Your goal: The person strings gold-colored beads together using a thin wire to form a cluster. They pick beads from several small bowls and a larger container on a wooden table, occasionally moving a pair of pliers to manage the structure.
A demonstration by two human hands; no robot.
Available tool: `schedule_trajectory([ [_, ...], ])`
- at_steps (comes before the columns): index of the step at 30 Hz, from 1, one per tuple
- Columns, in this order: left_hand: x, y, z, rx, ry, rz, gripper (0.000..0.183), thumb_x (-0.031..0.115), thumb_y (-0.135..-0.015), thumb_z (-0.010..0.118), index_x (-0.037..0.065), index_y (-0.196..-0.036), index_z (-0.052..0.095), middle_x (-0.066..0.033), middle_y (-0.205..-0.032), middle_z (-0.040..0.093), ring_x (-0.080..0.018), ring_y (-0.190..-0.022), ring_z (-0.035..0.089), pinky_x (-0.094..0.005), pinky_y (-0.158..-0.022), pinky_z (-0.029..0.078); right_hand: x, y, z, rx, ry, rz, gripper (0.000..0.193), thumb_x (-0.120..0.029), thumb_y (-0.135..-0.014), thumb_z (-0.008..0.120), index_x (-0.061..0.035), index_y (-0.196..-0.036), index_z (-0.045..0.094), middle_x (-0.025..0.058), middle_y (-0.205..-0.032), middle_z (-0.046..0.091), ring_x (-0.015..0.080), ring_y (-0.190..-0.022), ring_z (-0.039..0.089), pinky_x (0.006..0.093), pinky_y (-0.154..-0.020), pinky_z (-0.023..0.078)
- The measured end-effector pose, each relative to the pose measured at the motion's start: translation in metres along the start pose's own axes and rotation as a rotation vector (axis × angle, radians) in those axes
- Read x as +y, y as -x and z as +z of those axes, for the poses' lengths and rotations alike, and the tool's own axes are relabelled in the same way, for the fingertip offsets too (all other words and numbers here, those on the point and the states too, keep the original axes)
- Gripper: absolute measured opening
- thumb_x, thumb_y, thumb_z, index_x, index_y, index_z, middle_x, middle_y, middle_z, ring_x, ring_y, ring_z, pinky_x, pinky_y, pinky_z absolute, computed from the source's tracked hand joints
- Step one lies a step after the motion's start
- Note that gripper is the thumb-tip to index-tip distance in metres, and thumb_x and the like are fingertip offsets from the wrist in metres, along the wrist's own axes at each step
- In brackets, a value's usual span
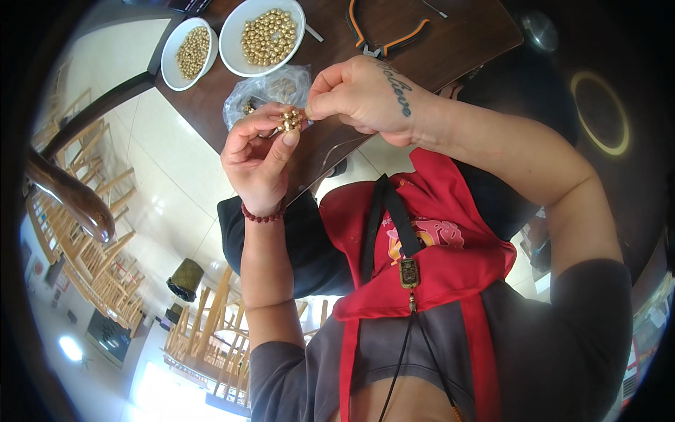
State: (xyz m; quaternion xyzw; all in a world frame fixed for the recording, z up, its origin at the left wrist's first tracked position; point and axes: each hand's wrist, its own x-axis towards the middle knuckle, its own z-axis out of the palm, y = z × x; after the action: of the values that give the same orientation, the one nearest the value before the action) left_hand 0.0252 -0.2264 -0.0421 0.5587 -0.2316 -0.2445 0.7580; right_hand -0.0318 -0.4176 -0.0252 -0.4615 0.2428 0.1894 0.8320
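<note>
A small cluster of gold beads [290,119] is pinched between the thumb and fingers of my left hand [259,151], just off the table's near edge. My right hand [362,98] is closed in a pinch right beside the cluster, its thumb and forefinger tips together. What those tips grip is too small to make out, though a thin line [341,149] like thread or wire hangs below the hand. Behind my hands lies a crumpled clear plastic bag [242,98], partly hidden by my left fingers.
On the dark wooden table [457,42] stand a white bowl of larger gold beads [226,42] and a smaller white bowl of little gold beads [169,60]. Orange-and-black pliers [401,43] lie open at the back. A curved wooden chair arm [77,200] is at the left.
</note>
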Motion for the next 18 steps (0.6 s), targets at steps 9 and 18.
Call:
schedule_trajectory([
  [9,0.0,0.0,-0.004,0.031,0.403,-0.273,0.023,0.0,-0.086,0.063,0.001,-0.108,0.056,-0.0169,-0.112,0.057,-0.0244,-0.094,0.062,-0.0354,-0.085,0.053,0.0,0.006,0.0,-0.001,0.358,-0.293,0.015,-0.012,-0.076,0.065,0.0016,-0.081,0.065,0.0031,-0.064,0.059,0.008,-0.057,0.051,0.0256,-0.054,0.042],
  [18,0.003,0.0,-0.005,-0.001,0.652,-0.321,0.022,0.004,-0.089,0.06,0.003,-0.111,0.055,-0.0158,-0.115,0.057,-0.0249,-0.098,0.061,-0.0337,-0.089,0.051,-0.008,0.02,0.007,0.0,0.54,-0.603,0.01,-0.003,-0.084,0.055,-0.0024,-0.09,0.063,0.0056,-0.063,0.062,0.0073,-0.052,0.055,0.024,-0.049,0.042],
])
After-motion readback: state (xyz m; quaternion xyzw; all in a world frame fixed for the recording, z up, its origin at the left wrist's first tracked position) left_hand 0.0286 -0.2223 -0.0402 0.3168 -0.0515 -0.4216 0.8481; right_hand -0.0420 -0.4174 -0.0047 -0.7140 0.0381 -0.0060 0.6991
